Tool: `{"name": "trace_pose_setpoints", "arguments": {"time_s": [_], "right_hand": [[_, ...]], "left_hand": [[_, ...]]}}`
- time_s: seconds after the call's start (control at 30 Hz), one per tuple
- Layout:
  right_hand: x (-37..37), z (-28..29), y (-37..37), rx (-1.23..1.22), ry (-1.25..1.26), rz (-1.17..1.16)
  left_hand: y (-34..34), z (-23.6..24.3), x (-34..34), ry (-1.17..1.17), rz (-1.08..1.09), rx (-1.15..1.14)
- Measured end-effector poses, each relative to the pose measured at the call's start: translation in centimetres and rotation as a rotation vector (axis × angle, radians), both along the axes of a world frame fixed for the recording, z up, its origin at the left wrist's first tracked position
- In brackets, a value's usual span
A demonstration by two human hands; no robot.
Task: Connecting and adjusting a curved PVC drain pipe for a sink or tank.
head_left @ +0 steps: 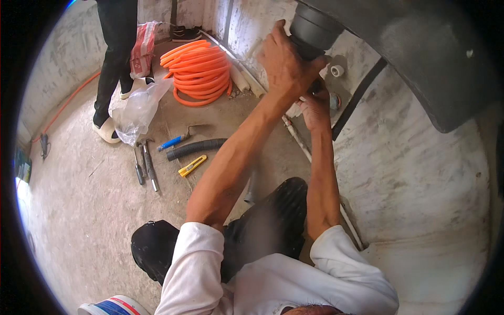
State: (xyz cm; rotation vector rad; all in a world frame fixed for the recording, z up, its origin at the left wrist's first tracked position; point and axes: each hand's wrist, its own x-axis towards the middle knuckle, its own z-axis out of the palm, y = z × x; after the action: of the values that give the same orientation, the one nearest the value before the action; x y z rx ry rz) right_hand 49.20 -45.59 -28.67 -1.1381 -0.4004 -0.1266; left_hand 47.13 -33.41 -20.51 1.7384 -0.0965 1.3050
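At the upper right, a black drain fitting hangs beneath a dark basin. My left hand is wrapped round the lower part of this fitting, its fingers on the left side and its thumb reaching right. Just below it, my right hand is raised with its fingers closed on a small dark piece, mostly hidden, whose kind I cannot make out. Right of my hands, a black corrugated hose slants down along the wall. Behind them a white pipe stub sticks out of the wall.
On the floor lie an orange hose coil, a short black corrugated hose, a yellow utility knife, a hammer, a screwdriver and a blue-handled tool. Another person stands beside a clear plastic bag. A bucket is near.
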Motion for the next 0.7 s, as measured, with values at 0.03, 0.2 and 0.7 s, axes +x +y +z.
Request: {"name": "trace_pose_setpoints", "arguments": {"time_s": [0.03, 0.2, 0.7], "right_hand": [[-0.1, -0.1, 0.0, 0.006, 0.003, -0.005], [-1.3, 0.0, 1.0, 0.071, 0.011, 0.061], [-0.9, -0.4, 0.7, 0.059, 0.057, 0.069]], "left_hand": [[0.0, -0.2, -0.1, 0.003, -0.005, 0.006], [1.3, -0.7, -1.0, 0.039, 0.018, 0.095], [7.2, 1.5, 0.3, 0.349, -0.968, -0.063]]}}
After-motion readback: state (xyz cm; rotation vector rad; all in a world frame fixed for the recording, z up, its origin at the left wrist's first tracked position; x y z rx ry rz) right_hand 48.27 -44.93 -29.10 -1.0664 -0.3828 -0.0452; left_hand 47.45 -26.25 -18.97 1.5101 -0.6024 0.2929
